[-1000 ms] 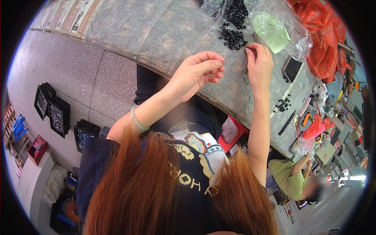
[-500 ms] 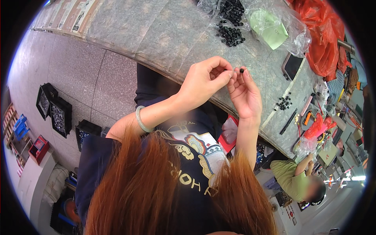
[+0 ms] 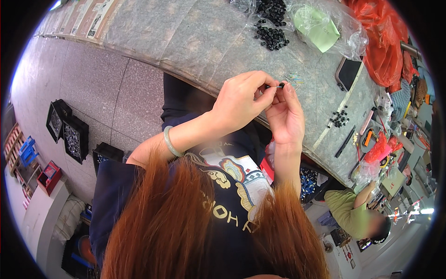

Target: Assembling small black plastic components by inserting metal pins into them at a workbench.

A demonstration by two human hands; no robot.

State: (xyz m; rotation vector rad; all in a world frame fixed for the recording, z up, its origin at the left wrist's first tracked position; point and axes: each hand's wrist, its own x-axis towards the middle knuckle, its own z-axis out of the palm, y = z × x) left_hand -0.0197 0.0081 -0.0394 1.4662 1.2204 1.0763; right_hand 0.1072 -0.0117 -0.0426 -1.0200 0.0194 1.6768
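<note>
Above the table edge, my left hand, with a pale bangle on its wrist, pinches a thin metal pin between thumb and fingertips. Facing it, my right hand holds a small black cap between thumb and finger, palm turned up. The pin reaches to the cap; how far it goes in is too small to tell. Just past my fingertips lies a loose bunch of thin pins. A heap of black caps sits farther back on the grey-covered table.
To the right lie a small group of black pieces, a phone and a black pen. Clear plastic with a green paper and a red bag stand behind. Black bins are on the floor; another person sits at right.
My right hand has shifted slightly left, bringing the black cap closer to my left fingertips. More of the pin bunch now shows behind my hands, and the view has moved a little.
</note>
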